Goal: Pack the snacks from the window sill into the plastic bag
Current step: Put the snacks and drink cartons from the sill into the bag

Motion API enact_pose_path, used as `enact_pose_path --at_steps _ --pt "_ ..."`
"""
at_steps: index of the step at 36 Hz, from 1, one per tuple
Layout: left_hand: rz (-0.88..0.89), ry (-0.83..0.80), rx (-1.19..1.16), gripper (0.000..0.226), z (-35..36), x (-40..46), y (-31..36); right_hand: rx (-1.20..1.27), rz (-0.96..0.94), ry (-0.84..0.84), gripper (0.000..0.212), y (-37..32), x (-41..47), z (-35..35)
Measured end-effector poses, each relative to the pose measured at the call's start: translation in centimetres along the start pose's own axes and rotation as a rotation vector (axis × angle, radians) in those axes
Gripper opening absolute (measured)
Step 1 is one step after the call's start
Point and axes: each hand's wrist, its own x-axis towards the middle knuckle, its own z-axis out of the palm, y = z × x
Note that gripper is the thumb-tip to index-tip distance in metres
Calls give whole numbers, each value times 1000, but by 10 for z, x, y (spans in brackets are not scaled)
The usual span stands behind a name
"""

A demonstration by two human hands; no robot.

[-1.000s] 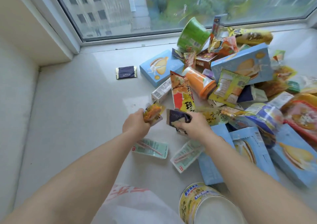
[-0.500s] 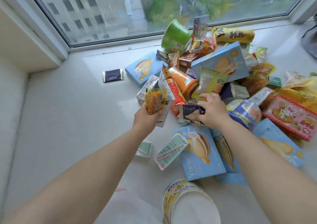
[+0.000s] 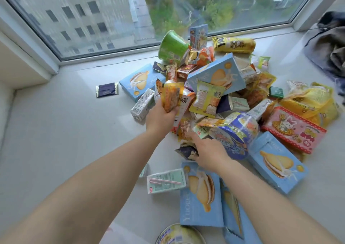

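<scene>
A white sill (image 3: 56,131) under a wide window carries a heap of snacks. An orange packet (image 3: 170,99) is gripped in the left hand (image 3: 160,117), raised over the heap. The right hand (image 3: 210,153), fingers curled, pinches a dark sachet (image 3: 185,151) at the heap's near edge. The step is judged to be gathering; next, both packets must be carried to the bag, which is not clearly seen. Five blue boxes (image 3: 200,197) are counted, one green cup (image 3: 172,46), one red box (image 3: 293,130).
</scene>
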Motion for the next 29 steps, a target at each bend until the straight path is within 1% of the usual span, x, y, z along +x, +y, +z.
enact_pose_path --at_steps 1,2,4,5,6,8,9,11,13,15,16,18,23,26,29 --pt "37 -6 87 38 3 0 7 -14 30 2 65 6 -2 -5" --pt "62 -21 144 38 7 1 14 -39 52 5 60 11 -3 -10" --pt "59 -87 190 37 18 4 25 -90 77 12 37 22 -3 -23" --pt "24 -122 183 37 26 7 29 -96 89 22 27 27 -2 -29" --pt "-26 -161 154 37 33 9 31 -81 97 36 20 31 0 -33" --pt "-135 -200 118 37 47 15 33 -51 66 59 20 38 4 -38" --pt "-173 -201 148 36 51 15 31 -66 23 59 23 41 6 -38" --pt "-211 -255 267 33 55 15 22 -140 -60 44 29 45 11 -35" --pt "-216 -328 381 30 54 12 9 -194 -72 -3 32 48 19 -31" --pt "-275 -385 425 23 52 10 -10 -231 -60 -71 34 51 27 -28" --pt "-307 -387 402 22 51 10 -18 -236 -46 -109 38 52 31 -28" --pt "-311 -366 308 24 53 12 -31 -251 -38 -162 43 55 38 -30" --pt "-297 -317 36 18 66 14 -37 -237 -53 -197 43 58 52 -39" --pt "-312 -324 -61 15 76 20 -39 -191 -24 -224 45 59 56 -31" --pt "-382 -350 -136 27 80 23 -40 -178 8 -187 42 59 57 -23"
